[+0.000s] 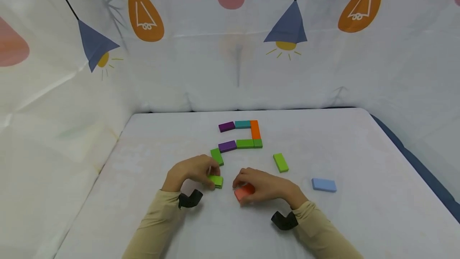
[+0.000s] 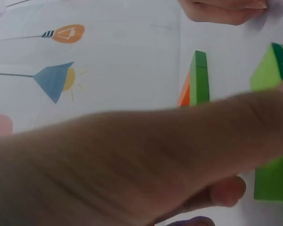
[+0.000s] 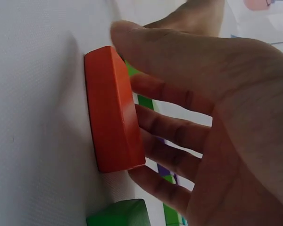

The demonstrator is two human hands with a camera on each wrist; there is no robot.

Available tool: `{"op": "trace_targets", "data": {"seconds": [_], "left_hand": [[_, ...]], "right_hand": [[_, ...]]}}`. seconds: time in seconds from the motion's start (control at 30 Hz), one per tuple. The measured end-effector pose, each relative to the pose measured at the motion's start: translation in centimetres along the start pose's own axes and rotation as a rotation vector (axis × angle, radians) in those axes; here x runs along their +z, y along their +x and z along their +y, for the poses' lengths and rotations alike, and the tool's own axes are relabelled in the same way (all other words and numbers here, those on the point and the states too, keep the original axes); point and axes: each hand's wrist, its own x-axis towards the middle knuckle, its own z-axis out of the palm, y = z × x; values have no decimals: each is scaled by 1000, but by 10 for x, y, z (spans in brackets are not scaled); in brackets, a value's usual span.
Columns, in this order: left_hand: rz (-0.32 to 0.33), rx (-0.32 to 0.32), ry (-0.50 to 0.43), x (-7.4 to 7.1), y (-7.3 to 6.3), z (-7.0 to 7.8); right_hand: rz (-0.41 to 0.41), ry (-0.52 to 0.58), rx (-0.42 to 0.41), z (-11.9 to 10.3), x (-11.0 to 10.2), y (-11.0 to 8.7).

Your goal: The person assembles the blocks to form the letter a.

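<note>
Red block (image 1: 243, 192) is at the near middle of the white table (image 1: 359, 143), held between the thumb and fingers of the right hand (image 1: 266, 187). To its left, the left hand (image 1: 195, 171) pinches a lime-green block (image 1: 217, 180), near the row's upright green block (image 1: 217, 156). A light, level grip on the sides should handle both well, with fingertips kept off the row. The table's left and right edges are well apart from the hands; room for moving looks widest on the right, around the light-blue block (image 1: 324, 184).
</note>
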Motion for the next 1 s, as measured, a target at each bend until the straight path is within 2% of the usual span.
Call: {"op": "trace_targets", "data": {"seconds": [0.27, 0.47, 0.8, 1.0], "left_hand": [[106, 182, 24, -4, 3, -1], [186, 259, 74, 6, 13, 2], [171, 244, 89, 11, 21, 2], [126, 209, 39, 16, 22, -1]], "right_hand": [[-33, -16, 73, 2, -4, -3], [-34, -50, 107, 0, -3, -3], [10, -71, 87, 2, -12, -6], [25, -49, 78, 3, -12, -7]]}}
